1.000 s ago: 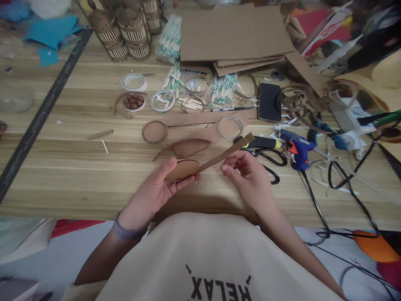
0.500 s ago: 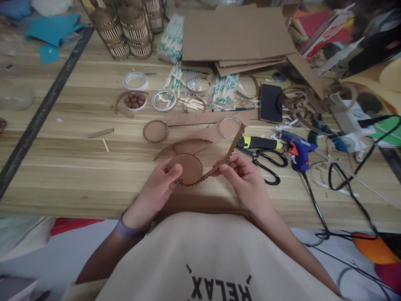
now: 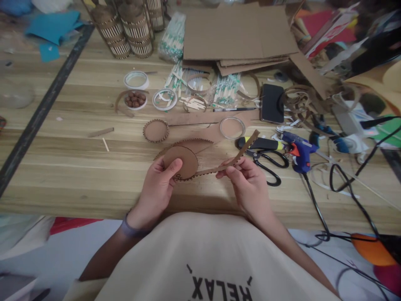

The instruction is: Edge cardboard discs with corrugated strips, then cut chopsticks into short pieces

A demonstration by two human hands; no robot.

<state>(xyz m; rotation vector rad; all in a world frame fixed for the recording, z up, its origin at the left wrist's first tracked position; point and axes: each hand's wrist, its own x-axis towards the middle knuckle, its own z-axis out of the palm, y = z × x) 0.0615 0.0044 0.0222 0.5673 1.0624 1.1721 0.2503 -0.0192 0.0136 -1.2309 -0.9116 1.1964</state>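
Observation:
My left hand (image 3: 158,186) grips a round cardboard disc (image 3: 184,162), thumb on its top face and the other fingers underneath. A narrow corrugated cardboard strip (image 3: 242,154) runs along the disc's lower edge and out to the right. Fingers of my right hand (image 3: 247,177) pinch that strip partway along, and its free end rises past them. Just behind the disc lies a curved corrugated strip (image 3: 200,142) on the table. A round cardboard piece with a ridged rim (image 3: 156,131) sits farther back to the left.
Scissors (image 3: 269,165) and a blue glue gun (image 3: 297,150) with a black cable lie right of my right hand. A phone (image 3: 272,103), tape rolls (image 3: 136,80), a bowl of brown balls (image 3: 135,99), bundled sticks (image 3: 227,89) and stacked cardboard (image 3: 234,33) stand farther back.
The disc has moved slightly left and away from me with my left hand. My right hand has shifted a little right, and the strip between them now lies straighter and lower.

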